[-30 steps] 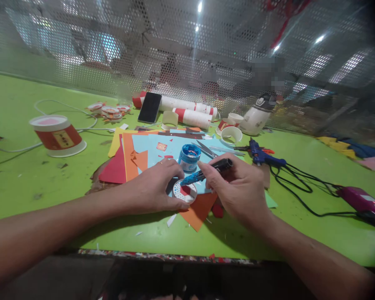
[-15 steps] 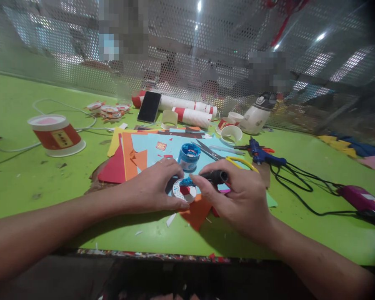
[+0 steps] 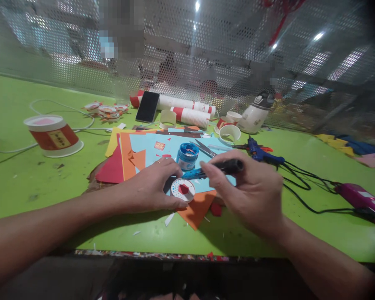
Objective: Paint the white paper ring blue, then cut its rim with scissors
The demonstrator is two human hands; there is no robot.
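My left hand (image 3: 154,183) grips a small white paper disc (image 3: 178,194) at its left edge, thumb in front and fingers behind. The disc has a red centre, thin dark lines and blue dots on its left part. In my right hand (image 3: 246,187) is a black marker pen (image 3: 228,166), held between thumb and fingers. Its far end is smeared with blue paint and hovers just above the disc's upper edge. Right behind the disc stands an open jar of blue paint (image 3: 187,156), its rim coated in blue.
Coloured paper sheets (image 3: 111,168) lie under the work. Behind the right hand are scissors (image 3: 204,148) and a blue glue gun (image 3: 262,153) with a black cord. A red paper cup (image 3: 54,137) stands left. Paper tubes (image 3: 190,116), a phone (image 3: 147,106) and a white kettle-like container (image 3: 255,114) stand behind.
My right hand has moved right and lifted the pen's blue end off the disc towards the jar. The disc's red centre now shows fully. My left hand stays in place.
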